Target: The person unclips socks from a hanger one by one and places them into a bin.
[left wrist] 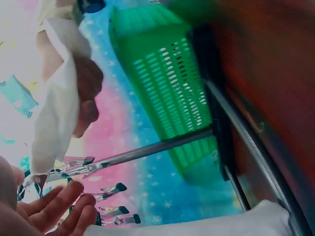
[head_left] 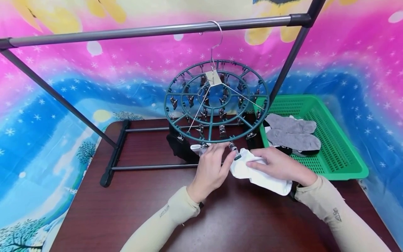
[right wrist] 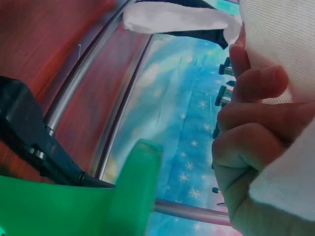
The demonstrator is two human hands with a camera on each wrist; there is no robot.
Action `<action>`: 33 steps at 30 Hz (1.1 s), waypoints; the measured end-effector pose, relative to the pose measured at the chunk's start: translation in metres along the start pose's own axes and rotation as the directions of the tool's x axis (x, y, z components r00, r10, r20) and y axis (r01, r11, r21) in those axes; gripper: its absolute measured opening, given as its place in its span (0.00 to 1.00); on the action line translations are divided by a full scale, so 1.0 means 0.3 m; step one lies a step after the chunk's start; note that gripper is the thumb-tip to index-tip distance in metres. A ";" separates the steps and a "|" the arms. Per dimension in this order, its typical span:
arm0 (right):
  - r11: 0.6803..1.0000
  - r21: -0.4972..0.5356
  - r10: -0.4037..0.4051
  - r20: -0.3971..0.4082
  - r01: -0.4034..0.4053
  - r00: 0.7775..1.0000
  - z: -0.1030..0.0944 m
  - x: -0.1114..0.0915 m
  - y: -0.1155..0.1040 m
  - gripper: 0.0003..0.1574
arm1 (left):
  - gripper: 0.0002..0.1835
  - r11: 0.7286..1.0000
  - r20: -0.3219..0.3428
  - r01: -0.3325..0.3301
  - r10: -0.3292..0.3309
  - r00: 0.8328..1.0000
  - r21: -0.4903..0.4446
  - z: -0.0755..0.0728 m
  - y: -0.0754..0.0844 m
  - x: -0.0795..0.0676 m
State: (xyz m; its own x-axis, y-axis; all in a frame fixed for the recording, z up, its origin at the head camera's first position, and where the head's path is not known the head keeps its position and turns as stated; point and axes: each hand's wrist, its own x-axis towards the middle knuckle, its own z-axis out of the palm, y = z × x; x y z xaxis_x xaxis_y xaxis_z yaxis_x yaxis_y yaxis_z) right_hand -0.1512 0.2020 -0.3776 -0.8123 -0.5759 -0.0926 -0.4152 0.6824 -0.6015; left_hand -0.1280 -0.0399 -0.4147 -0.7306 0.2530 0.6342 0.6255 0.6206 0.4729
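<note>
In the head view my right hand [head_left: 277, 164] grips a white sock [head_left: 270, 182], its end at a metal clip [head_left: 234, 150] on the round green hanger [head_left: 211, 133]. My left hand [head_left: 211, 171] has thumb and index finger on either side of that clip. The left wrist view shows the sock [left wrist: 54, 123] reaching down to the clip, the left hand's other fingers [left wrist: 64, 206] stretched below. Curled fingers of the right hand [right wrist: 256, 132] hold the sock in the right wrist view. Another white sock [right wrist: 177, 19] and a dark sock [head_left: 179, 147] hang nearby.
The hanger hooks over a grey rack bar [head_left: 151, 30], with several clips around its rings. A green basket [head_left: 340, 140] at the right holds grey and dark socks [head_left: 292, 133]. The rack's lower rails [head_left: 151, 167] lie across the brown table [head_left: 239, 224].
</note>
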 end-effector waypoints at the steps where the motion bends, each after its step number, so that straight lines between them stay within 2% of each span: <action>1: 1.000 0.001 -0.003 0.000 0.003 1.000 0.000 0.002 0.001 0.14 | 0.22 0.999 0.007 0.025 -0.025 1.000 -0.020 -0.002 0.004 0.006; 9: 0.999 0.042 -0.001 0.030 0.000 1.000 0.001 0.008 0.005 0.22 | 0.16 0.989 -0.019 0.128 -0.130 0.991 -0.070 0.007 0.024 0.037; 14: 0.999 0.044 0.008 0.032 -0.009 0.999 0.002 0.001 0.008 0.24 | 0.15 0.983 -0.031 0.154 -0.157 0.987 -0.098 0.019 0.038 0.045; 19: 0.998 0.062 0.010 0.043 -0.013 0.999 0.005 -0.007 0.009 0.23 | 0.17 0.967 0.002 0.172 -0.175 0.985 -0.189 0.020 0.047 0.040; 22: 0.997 0.077 0.009 0.046 -0.013 0.999 0.010 -0.009 0.008 0.23 | 0.17 0.960 -0.004 0.164 -0.170 0.985 -0.225 0.022 0.048 0.033; 27: 0.995 0.096 -0.006 0.051 0.001 0.999 0.020 -0.005 0.009 0.21 | 0.16 0.962 -0.054 0.124 -0.141 0.988 -0.243 0.030 0.044 0.024; 33: 0.995 0.030 -0.094 0.056 0.093 0.994 0.042 0.008 0.020 0.08 | 0.13 0.964 -0.135 0.066 -0.104 0.985 -0.259 0.036 0.035 0.022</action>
State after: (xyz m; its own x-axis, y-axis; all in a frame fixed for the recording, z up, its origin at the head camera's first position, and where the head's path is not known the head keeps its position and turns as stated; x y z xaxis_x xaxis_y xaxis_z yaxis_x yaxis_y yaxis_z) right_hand -0.1503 0.1991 -0.3915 -0.7454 -0.6619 -0.0794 -0.4764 0.6122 -0.6310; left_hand -0.1293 -0.0236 -0.4122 -0.7481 0.0850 0.6581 0.6253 0.4223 0.6562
